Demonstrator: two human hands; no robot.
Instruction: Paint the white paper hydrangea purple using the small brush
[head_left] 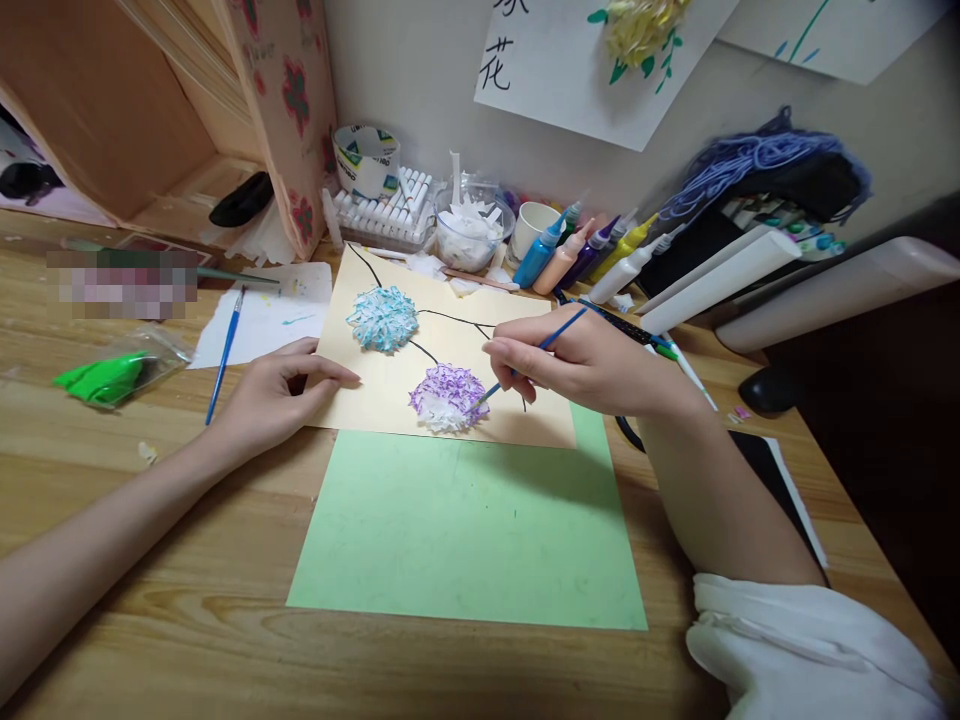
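Observation:
My right hand (559, 355) pinches a thin blue paintbrush (564, 328). The brush tip touches the right side of a purple and white paper flower (450, 398), whose lower part is still white. This flower is stuck on a cream sheet (375, 400) with black drawn stems. A blue and white paper flower (384, 320) sits above and left of it. My left hand (281, 395) rests on the sheet's left edge, index finger and thumb stretched out and apart. A light green sheet (465, 530) lies partly beneath the cream one.
Left of the sheet are a second blue brush (226, 350), a paint-marked white paper (274, 320) and a bag with something green (105, 378). Behind stand a plastic bowl of white scraps (472, 225), a white cup (534, 232), several paint bottles (541, 250) and white markers (390, 208).

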